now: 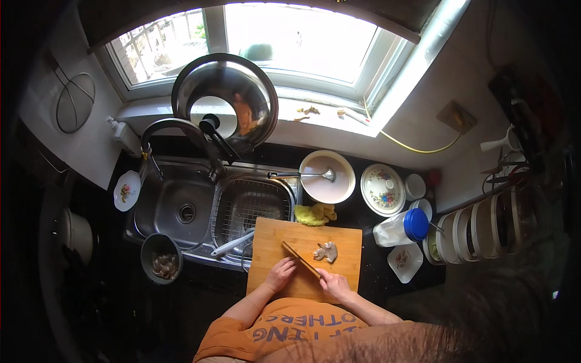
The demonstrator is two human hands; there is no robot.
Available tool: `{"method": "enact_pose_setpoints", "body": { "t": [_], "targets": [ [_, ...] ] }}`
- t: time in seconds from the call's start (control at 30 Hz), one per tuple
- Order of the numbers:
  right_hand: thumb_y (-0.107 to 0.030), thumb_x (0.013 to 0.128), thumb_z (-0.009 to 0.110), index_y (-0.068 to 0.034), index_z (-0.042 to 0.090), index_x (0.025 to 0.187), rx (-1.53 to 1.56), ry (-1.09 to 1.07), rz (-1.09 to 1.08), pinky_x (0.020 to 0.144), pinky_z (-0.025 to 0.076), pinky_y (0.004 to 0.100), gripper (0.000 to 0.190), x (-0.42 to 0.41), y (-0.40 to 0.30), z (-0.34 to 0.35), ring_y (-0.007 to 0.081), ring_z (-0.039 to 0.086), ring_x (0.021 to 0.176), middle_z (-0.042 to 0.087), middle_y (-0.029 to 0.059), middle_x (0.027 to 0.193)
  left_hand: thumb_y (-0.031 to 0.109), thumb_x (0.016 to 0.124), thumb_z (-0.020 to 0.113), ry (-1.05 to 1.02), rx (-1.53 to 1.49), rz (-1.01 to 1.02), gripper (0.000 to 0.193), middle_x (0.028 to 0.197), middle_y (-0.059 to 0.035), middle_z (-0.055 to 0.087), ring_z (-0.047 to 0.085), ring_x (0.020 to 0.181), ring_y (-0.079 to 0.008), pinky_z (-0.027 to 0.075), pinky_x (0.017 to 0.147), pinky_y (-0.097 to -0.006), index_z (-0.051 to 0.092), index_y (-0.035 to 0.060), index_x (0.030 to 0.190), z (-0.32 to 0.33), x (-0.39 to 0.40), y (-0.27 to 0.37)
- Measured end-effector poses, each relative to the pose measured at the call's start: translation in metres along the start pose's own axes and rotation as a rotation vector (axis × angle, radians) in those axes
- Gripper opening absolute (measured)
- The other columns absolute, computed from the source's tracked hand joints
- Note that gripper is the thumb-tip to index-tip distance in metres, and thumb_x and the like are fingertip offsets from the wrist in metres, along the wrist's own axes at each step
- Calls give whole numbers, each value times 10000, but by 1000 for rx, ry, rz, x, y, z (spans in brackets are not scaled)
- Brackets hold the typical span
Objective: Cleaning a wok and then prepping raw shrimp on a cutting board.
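A wooden cutting board (307,233) lies before me, its left part reaching over the sink's edge. My right hand (335,284) grips a knife (300,258), probably a cleaver, whose blade is seen nearly edge-on and slants toward the upper left. Close beside the blade, on its left, my left hand (281,274) rests on the board with bent fingers. Whatever may be under those fingertips is hidden. To the right of the knife sits a small pile of raw, greyish peeled shrimp (327,252). More of what looks like shrimp (165,267) fills the bottom of a dark bowl (145,252) at the left.
A double steel sink (174,195) with a wire rack (231,195) lies left of the board. Behind it stand a pot (342,190) with a ladle (313,174) and a yellow cloth (315,214). A blue-lidded jar (416,224) and white dish (405,265) are on the right.
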State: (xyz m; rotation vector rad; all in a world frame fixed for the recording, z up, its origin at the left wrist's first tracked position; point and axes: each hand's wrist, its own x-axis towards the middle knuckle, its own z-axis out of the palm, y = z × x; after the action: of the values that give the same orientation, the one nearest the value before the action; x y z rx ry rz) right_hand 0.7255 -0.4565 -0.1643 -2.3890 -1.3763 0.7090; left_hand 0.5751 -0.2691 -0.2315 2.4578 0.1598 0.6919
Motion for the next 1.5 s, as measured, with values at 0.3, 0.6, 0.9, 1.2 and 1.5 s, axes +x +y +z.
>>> {"method": "enact_pose_setpoints", "body": {
  "t": [0.3,0.6,0.9,1.2,1.5],
  "targets": [
    [-195,870,546,-187,525,1264,-85,-54,-155,586,517,483,394,10,4,-9,370,644,672,666,165,797,73,721,587,-62,152,5,131,963,-67,624,585,986,-250,507,834,-332,645,60,839,0,-5,-11],
    [-169,856,554,-204,539,1273,-211,-86,-131,559,516,461,419,14,4,-11,341,646,642,674,125,793,70,723,577,-55,123,-43,129,970,-69,617,575,975,-258,517,786,-341,649,65,830,13,-10,-22],
    [-171,849,572,-215,542,1268,-78,7,-107,564,518,456,422,12,9,-7,341,645,646,672,129,808,65,730,602,58,37,14,259,1042,-105,612,570,1053,-273,491,905,-362,656,16,978,-9,13,9],
    [-163,845,578,-212,531,1286,-145,-49,-140,556,516,454,447,12,6,-9,335,647,653,674,120,819,55,729,588,-106,45,-16,174,1008,-99,619,579,1034,-273,508,860,-345,639,32,895,7,-10,-14],
    [-155,847,572,-202,538,1273,-161,-53,-125,550,514,456,430,10,1,-9,336,642,635,666,125,787,32,711,602,-72,15,-51,199,1017,-90,627,588,1039,-269,509,881,-342,634,29,907,2,-2,-9]
  ]
}}
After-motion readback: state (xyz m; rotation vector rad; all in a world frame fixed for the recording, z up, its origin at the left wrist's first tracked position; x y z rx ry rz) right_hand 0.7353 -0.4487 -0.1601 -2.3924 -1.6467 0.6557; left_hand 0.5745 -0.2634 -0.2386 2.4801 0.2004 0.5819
